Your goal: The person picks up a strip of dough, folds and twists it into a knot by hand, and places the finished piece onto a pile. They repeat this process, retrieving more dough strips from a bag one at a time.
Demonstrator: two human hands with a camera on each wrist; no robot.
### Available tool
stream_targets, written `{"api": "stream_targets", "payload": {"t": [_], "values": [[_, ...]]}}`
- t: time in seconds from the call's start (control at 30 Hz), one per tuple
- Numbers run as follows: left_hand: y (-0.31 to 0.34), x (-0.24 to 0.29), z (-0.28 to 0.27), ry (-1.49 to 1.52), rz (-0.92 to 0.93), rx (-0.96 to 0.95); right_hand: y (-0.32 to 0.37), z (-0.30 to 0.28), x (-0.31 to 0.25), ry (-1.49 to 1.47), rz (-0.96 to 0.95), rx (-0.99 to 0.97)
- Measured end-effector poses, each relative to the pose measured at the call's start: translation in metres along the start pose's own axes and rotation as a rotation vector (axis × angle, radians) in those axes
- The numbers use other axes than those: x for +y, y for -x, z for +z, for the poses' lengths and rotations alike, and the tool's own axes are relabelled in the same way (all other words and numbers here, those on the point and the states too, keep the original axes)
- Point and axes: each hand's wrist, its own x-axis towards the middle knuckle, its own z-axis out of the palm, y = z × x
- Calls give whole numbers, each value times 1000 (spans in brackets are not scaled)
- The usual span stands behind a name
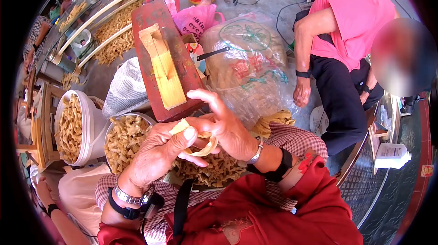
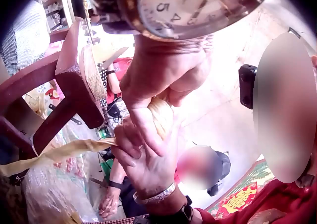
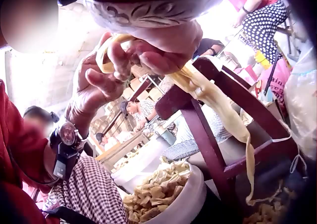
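Observation:
A soft, pale yellow strip (image 1: pixel 210 147) is looped between both hands, above a pile of small yellowish pieces (image 1: pixel 212 170) at the lap. My left hand (image 1: pixel 157 154) pinches a folded part of it between thumb and fingers. Close against it, my right hand (image 1: pixel 230 133) grips the strip with curled fingers, the index finger raised in the head view. From the right hand a long tail (image 3: pixel 220 105) of the strip hangs down in the right wrist view. The fingers partly hide the loop.
Ahead stands a red wooden bench (image 1: pixel 141 26) bearing a notched wooden block (image 1: pixel 164 74). To the left are a white bucket (image 1: pixel 92 131) and a round container (image 1: pixel 150 118) of small pieces. Beyond the hands lies a large clear plastic bag (image 1: pixel 246 58). A person in pink (image 1: pixel 342 21) sits at right.

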Motion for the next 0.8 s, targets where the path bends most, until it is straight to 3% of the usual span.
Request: {"api": "stream_targets", "payload": {"t": [0.1,0.13,0.23,0.3,0.37,0.43,0.53,0.67,0.8], "values": [[-4,-5,0,31,-7,-64,2,-8,9,-58,-47,5],[-5,-10,1,78,16,-61,3,-10,9,93,-28,34],[-4,-11,-6,190,27,-65,7,-16,17,120,9,242],[-2,-8,-12,255,91,38,5,-28,17,160,-35,379],[2,-4,-17,254,90,38,8,-34,9,148,-1,344],[-1,-8,-22,327,113,23,7,-34,19,157,52,97],[-7,-8,-28,284,206,123,4,-20,8,55,249,-43],[-7,-18,-24,-103,123,257,-3,-19,12,65,212,-26],[-11,-20,-20,-131,92,372,-7,-11,5,110,224,-51]]}}
